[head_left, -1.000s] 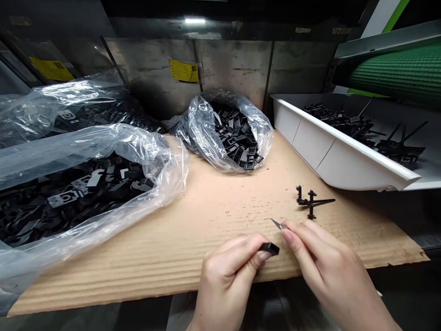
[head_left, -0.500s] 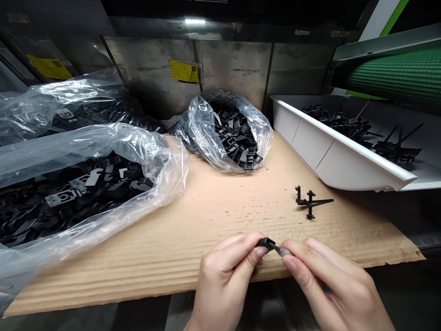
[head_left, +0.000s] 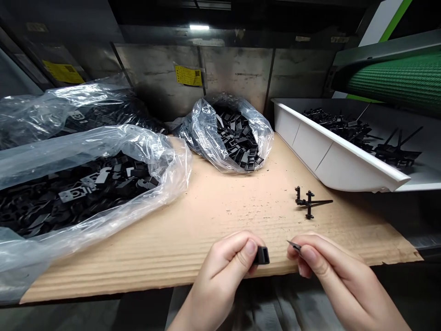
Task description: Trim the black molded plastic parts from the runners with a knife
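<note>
Near the front edge of the cardboard, my left hand [head_left: 225, 266] pinches a small black plastic part [head_left: 262, 255] between thumb and fingers; its open, hollow end faces right. A short gap away, my right hand [head_left: 327, 264] is closed on a small pointed blade [head_left: 294, 246], whose tip points up and left toward the part. Most of the blade is hidden by the fingers. Beyond my right hand, a black plastic sprue [head_left: 310, 203] with a long thin stem lies on the cardboard.
A clear bag of small black parts [head_left: 237, 138] stands at the back middle. Another open bag [head_left: 165, 188] of black parts fills the left, with a further bag [head_left: 99, 94] behind. At right, a white tray [head_left: 320, 151] holds black sprues below a green roller [head_left: 396, 78]. Cardboard [head_left: 220, 220] covers the table.
The blade has come away from the black part, and my right hand has shifted slightly right. My left hand has turned the part so its hollow end shows. The view has tilted slightly.
</note>
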Motion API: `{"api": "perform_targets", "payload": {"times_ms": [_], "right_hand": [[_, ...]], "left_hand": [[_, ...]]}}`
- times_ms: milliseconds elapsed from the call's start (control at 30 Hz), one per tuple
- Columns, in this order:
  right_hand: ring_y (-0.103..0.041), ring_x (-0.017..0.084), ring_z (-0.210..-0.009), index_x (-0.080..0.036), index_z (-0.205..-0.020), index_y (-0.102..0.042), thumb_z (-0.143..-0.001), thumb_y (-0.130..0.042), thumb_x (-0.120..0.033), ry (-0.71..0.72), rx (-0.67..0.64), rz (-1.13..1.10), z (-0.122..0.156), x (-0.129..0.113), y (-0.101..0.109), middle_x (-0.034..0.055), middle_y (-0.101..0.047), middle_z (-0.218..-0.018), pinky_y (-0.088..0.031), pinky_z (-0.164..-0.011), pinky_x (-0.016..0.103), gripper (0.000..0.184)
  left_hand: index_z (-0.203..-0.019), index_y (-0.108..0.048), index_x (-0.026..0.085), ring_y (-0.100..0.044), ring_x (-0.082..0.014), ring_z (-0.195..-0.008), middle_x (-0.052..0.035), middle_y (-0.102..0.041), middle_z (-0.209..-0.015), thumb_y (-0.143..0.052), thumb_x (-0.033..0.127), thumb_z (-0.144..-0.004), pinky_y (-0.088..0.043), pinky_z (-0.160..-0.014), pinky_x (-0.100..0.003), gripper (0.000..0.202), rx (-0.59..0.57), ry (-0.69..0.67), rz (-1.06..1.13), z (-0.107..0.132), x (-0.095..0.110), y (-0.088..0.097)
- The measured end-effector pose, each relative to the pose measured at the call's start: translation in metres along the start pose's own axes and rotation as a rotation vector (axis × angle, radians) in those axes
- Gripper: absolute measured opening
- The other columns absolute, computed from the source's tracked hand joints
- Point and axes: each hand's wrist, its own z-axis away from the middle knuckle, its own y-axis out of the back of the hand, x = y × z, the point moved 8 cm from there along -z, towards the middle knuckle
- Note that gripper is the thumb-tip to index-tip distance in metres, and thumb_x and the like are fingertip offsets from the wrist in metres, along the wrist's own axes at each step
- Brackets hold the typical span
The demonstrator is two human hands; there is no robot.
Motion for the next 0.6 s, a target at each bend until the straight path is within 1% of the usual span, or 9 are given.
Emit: {"api": "perform_targets", "payload": {"times_ms": [100,233,333,433,500,600], "right_hand": [[-0.052,0.006,-0.046,-0.023,-0.071,-0.049,-0.090,-0.039,-0.021,-0.014,-0.042,-0.039,-0.001,-0.007,-0.007,-0.0073,-0.051,-0.055,-0.041,-0.049,0.014,0.022],[-0.045,0.005,-0.045,-0.022,-0.066,-0.044,-0.089,-0.042,-0.022,0.074,-0.085,-0.041,-0.008,-0.018,-0.018,-0.0077,-0.043,-0.053,-0.034,-0.045,0.014,0.023],[-0.042,0.005,-0.046,-0.021,-0.065,-0.042,-0.089,-0.041,-0.020,0.097,-0.122,-0.030,-0.012,-0.019,-0.025,-0.0071,-0.042,-0.054,-0.033,-0.045,0.014,0.024],[-0.043,0.005,-0.046,-0.021,-0.064,-0.041,-0.089,-0.041,-0.020,0.079,-0.154,-0.047,-0.010,-0.019,-0.031,-0.0072,-0.043,-0.053,-0.033,-0.045,0.014,0.026],[-0.046,0.005,-0.046,-0.021,-0.063,-0.042,-0.090,-0.041,-0.023,0.080,-0.188,-0.042,-0.005,-0.021,-0.035,-0.0071,-0.045,-0.053,-0.035,-0.046,0.015,0.027],[-0.046,0.006,-0.043,-0.020,-0.059,-0.041,-0.090,-0.040,-0.028,0.138,-0.267,-0.007,0.005,-0.028,-0.041,-0.0067,-0.044,-0.050,-0.035,-0.044,0.016,0.032]], "left_hand": [[-0.061,-0.048,0.016,-0.036,-0.0104,-0.055,0.0029,-0.040,-0.058,-0.041,0.035,-0.090,-0.029,-0.052,-0.022,0.035,-0.018,0.013,0.018,-0.001,-0.002,-0.001],[-0.061,-0.049,0.016,-0.036,-0.0101,-0.054,0.0029,-0.040,-0.058,-0.042,0.037,-0.089,-0.029,-0.051,-0.022,0.036,-0.004,0.014,0.013,-0.001,-0.003,0.001],[-0.061,-0.051,0.015,-0.037,-0.0101,-0.055,0.0030,-0.040,-0.057,-0.042,0.037,-0.090,-0.029,-0.052,-0.022,0.037,0.003,0.006,0.010,0.001,-0.003,0.002],[-0.063,-0.052,0.016,-0.037,-0.0102,-0.055,0.0028,-0.041,-0.058,-0.043,0.037,-0.089,-0.029,-0.052,-0.022,0.035,0.017,0.004,0.014,0.001,-0.003,0.003],[-0.063,-0.050,0.016,-0.036,-0.0101,-0.054,0.0031,-0.040,-0.058,-0.043,0.037,-0.089,-0.029,-0.051,-0.022,0.034,0.032,0.005,0.020,0.000,-0.002,0.003],[-0.064,-0.049,0.017,-0.033,-0.0100,-0.053,0.0036,-0.037,-0.058,-0.042,0.038,-0.090,-0.027,-0.048,-0.022,0.034,0.052,0.013,0.024,-0.002,-0.002,0.004]]}}
